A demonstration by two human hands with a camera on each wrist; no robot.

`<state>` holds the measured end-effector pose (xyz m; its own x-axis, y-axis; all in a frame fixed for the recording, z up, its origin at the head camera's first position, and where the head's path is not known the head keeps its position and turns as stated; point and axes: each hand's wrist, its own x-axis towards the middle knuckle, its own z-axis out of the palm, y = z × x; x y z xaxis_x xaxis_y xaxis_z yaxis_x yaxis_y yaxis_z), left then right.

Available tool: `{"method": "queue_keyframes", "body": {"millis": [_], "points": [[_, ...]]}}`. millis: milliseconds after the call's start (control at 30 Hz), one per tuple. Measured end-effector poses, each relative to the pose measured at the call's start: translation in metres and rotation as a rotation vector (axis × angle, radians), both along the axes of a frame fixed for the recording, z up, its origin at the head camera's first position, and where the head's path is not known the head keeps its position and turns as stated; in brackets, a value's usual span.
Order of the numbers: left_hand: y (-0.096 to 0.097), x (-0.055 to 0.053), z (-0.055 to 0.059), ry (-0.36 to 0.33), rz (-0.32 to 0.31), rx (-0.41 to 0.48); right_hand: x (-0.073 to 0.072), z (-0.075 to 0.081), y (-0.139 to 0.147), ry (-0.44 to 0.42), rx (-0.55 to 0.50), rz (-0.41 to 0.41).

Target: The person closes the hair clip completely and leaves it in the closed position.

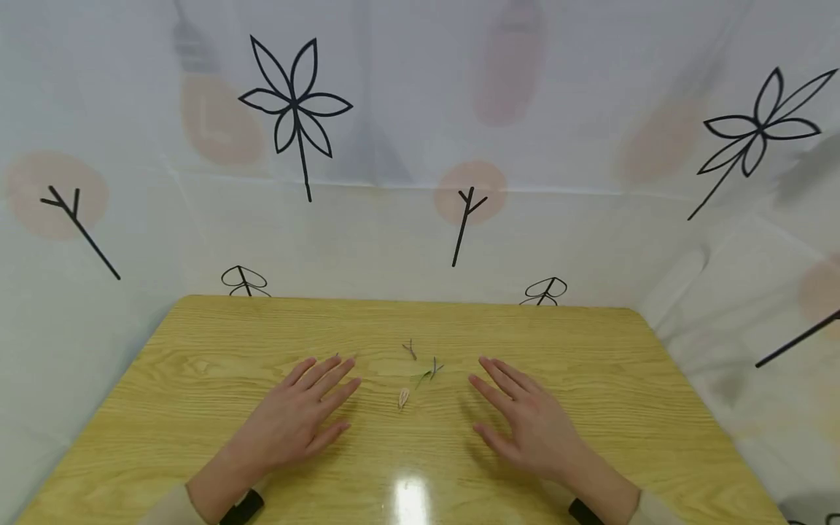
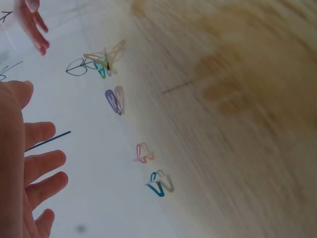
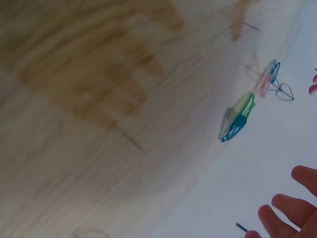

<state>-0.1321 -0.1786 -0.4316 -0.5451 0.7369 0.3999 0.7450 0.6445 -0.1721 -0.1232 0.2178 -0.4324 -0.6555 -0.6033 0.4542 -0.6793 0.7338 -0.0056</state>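
Several small snap hair clips lie in a loose group on the wooden table between the two hands. In the head view a pale clip (image 1: 403, 398) is nearest, with a thin green clip (image 1: 421, 378), a bluish clip (image 1: 434, 368) and a darker clip (image 1: 410, 350) farther back. The left wrist view shows a purple clip (image 2: 113, 102), a pink clip (image 2: 140, 153) and a blue clip (image 2: 156, 185). My left hand (image 1: 295, 415) is left of them, fingers spread. Opposite it, my right hand (image 1: 534, 423) also has straight, spread fingers. Neither holds anything.
The yellowish wooden table (image 1: 164, 386) reaches back to a white cloth (image 1: 394, 240) printed with plant drawings. A bright light reflection lies near the table's front. Dark bands are on both wrists.
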Motion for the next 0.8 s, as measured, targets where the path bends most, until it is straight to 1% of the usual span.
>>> {"method": "queue_keyframes", "body": {"millis": [167, 333, 433, 500, 600, 700, 800], "points": [[0.002, 0.0, -0.002, -0.021, -0.01, 0.07, 0.0, -0.003, -0.007, -0.04, -0.099, 0.006], [0.009, 0.001, -0.004, -0.086, -0.015, 0.192, 0.001, -0.007, -0.016, -0.13, -0.216, 0.001], [0.014, 0.003, -0.005, -0.141, 0.006, 0.261, 0.0, -0.01, -0.021, -0.194, -0.289, 0.017], [0.018, 0.005, -0.006, -0.191, 0.032, 0.303, -0.001, -0.012, -0.024, -0.242, -0.338, 0.033], [0.023, 0.008, -0.009, -0.3, 0.077, 0.376, -0.003, -0.012, -0.03, -0.323, -0.405, 0.05], [0.029, 0.01, -0.011, -0.415, 0.116, 0.45, -0.005, -0.012, -0.035, -0.448, -0.479, 0.049], [0.034, 0.009, -0.013, -0.491, 0.131, 0.51, -0.008, -0.011, -0.04, -0.582, -0.536, 0.025]]}}
